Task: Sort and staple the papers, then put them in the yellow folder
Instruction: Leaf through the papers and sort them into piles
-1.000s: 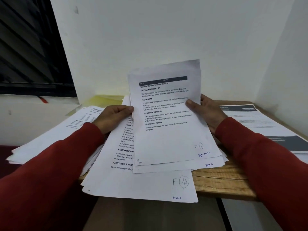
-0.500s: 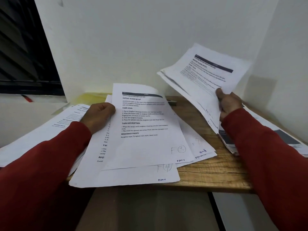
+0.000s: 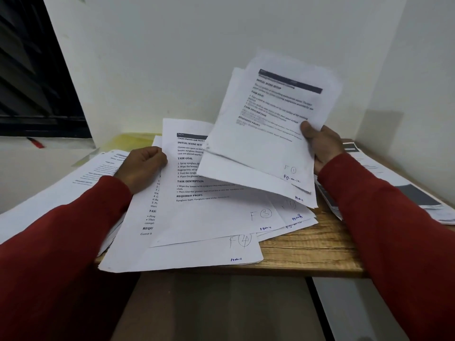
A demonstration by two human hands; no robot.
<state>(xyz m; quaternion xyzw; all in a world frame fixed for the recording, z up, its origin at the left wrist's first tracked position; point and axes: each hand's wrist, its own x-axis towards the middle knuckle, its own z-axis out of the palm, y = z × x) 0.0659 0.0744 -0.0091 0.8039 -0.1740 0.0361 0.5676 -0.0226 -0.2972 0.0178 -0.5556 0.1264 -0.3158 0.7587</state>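
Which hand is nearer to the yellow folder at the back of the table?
Left. The left hand grips sheets just in front of the yellow folder, slightly to its right. The right hand holds up a sheaf of papers far across the table, toward the right wall.
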